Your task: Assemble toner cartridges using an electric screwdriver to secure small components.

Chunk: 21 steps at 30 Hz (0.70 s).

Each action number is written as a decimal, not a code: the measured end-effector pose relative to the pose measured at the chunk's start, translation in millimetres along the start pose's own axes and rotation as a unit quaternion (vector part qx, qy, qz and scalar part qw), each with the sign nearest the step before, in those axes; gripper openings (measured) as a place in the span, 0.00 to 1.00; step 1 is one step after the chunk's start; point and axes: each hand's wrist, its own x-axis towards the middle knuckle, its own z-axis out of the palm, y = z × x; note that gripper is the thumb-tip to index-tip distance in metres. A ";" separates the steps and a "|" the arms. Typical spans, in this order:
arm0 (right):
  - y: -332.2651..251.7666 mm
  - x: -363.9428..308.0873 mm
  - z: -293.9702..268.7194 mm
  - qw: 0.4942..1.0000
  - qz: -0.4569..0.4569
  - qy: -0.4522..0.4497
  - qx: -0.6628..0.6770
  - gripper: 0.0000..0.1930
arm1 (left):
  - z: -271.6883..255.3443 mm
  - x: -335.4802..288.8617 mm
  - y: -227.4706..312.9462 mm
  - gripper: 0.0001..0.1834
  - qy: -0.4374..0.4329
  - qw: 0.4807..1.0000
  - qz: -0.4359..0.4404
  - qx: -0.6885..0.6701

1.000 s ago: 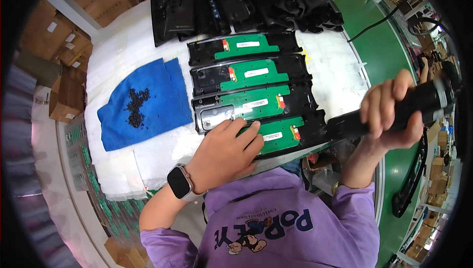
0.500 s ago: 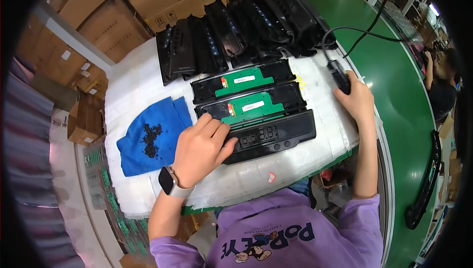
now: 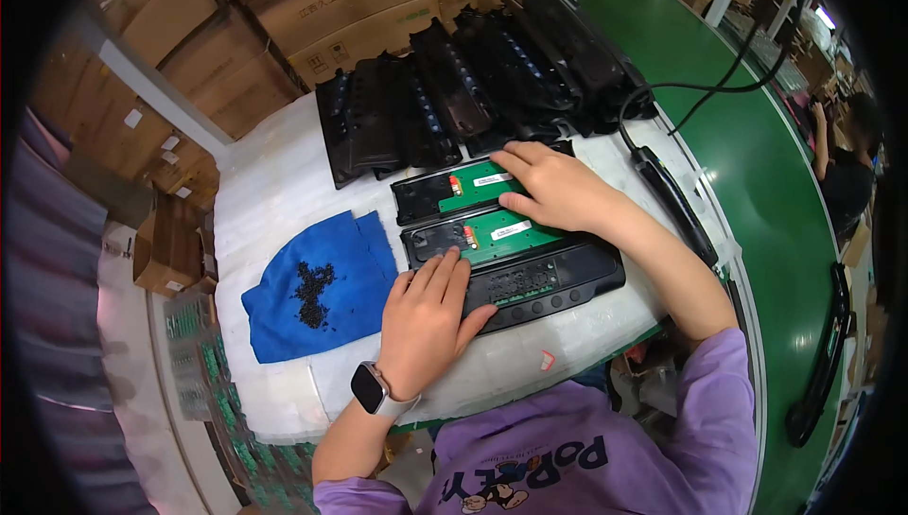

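Observation:
Three long black housings lie one behind another in front of me. The nearest, a black display panel (image 3: pixel 553 288) with round buttons, has its left end under my left hand (image 3: pixel 424 321). The fingers of that hand reach over its far edge and the thumb rests at the front edge. Behind it, a middle housing (image 3: pixel 430 239) holds a green circuit board (image 3: pixel 506 228). My right hand (image 3: pixel 558 192) lies with fingers spread over the far housing (image 3: pixel 421 197), covering part of its green board. A black corded electric screwdriver (image 3: pixel 673 205) lies at the right, apart from both hands.
A blue cloth (image 3: pixel 364 302) bears a heap of small black screws (image 3: pixel 314 293). Several black housings (image 3: pixel 454 85) stand at the table's back, before stacked cartons (image 3: pixel 378 4). The screwdriver's cable (image 3: pixel 700 87) arches at the right. Another person (image 3: pixel 846 165) is farther right.
My right hand has let go of the screwdriver and moved left onto the far housing. The screwdriver now lies on the table. My left fingers have straightened over the display panel. The view has shifted.

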 end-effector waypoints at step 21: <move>-36.5 1.0 -38.8 0.996 0.043 -0.046 0.071 0.18 | -9.8 -4.5 -2.3 0.26 -0.003 1.000 -0.016 -0.013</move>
